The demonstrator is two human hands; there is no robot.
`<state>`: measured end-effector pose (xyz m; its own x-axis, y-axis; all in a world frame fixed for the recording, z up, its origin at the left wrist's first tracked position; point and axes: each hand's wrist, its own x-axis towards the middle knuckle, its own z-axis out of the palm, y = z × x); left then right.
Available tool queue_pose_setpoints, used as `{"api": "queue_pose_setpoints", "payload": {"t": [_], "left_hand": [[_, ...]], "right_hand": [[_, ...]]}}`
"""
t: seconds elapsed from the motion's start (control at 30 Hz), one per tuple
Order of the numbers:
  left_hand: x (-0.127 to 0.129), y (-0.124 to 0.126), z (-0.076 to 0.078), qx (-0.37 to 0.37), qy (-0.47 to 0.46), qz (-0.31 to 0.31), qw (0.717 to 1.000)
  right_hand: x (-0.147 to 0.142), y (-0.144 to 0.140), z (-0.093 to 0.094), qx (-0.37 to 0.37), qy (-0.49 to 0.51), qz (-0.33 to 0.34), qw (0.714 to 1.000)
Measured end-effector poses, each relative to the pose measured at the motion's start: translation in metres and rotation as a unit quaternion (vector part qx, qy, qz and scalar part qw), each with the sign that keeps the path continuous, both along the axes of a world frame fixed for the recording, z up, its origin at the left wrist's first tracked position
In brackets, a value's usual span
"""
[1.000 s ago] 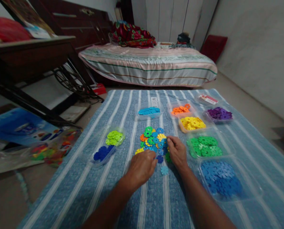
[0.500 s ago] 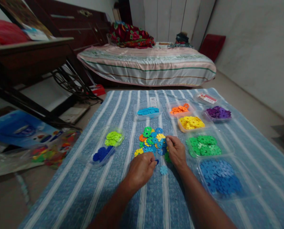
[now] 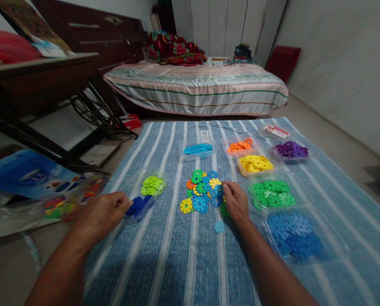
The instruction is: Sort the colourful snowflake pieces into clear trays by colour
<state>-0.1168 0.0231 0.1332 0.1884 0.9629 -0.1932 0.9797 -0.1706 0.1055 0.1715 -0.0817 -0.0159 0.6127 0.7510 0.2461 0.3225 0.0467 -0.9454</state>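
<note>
My left hand is closed in a pinch at the near side of a clear tub, its fingertips against dark blue flower-shaped discs; a dark blue disc appears to be at the fingertips. Lime green discs fill the tub's far part. On the striped cloth lies a mixed pile of flower discs in blue, green, yellow and orange. My right hand rests at the pile's right edge, thumb and fingers pressed together; what they grip is hidden. A single light blue disc lies apart, near the right wrist.
Clear tubs hold light blue discs, orange discs, yellow discs, purple discs, green discs and blue discs. A lidded box sits at the far right corner. Beyond stands a bed.
My left hand has moved left from the mixed pile to the tub of dark blue discs, carrying a dark blue disc. My right hand has stayed at the pile.
</note>
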Motion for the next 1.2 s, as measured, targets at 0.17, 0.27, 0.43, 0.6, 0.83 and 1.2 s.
{"api": "queue_pose_setpoints", "payload": {"t": [0.17, 0.27, 0.43, 0.6, 0.83, 1.2], "left_hand": [[-0.007, -0.001, -0.007, 0.066, 0.026, 0.016, 0.997], [0.007, -0.017, -0.014, 0.075, -0.058, 0.002, 0.995], [0.073, -0.066, -0.04, -0.076, -0.139, -0.186, 0.97], [0.134, -0.103, -0.063, -0.139, -0.065, -0.279, 0.948], [0.141, -0.107, -0.08, -0.136, -0.082, -0.266, 0.951], [0.129, -0.092, -0.084, -0.196, -0.255, -0.189, 0.928]], "right_hand": [[0.001, 0.0, -0.002, -0.006, 0.027, -0.005, 1.0], [0.001, 0.0, -0.002, -0.008, 0.039, -0.009, 0.999], [0.0, -0.001, -0.001, -0.01, 0.05, -0.014, 0.999], [0.0, -0.002, -0.001, -0.013, 0.05, -0.012, 0.999], [0.0, 0.0, 0.0, -0.008, 0.046, -0.008, 0.999], [-0.001, 0.001, 0.005, -0.002, 0.031, -0.013, 0.999]]}}
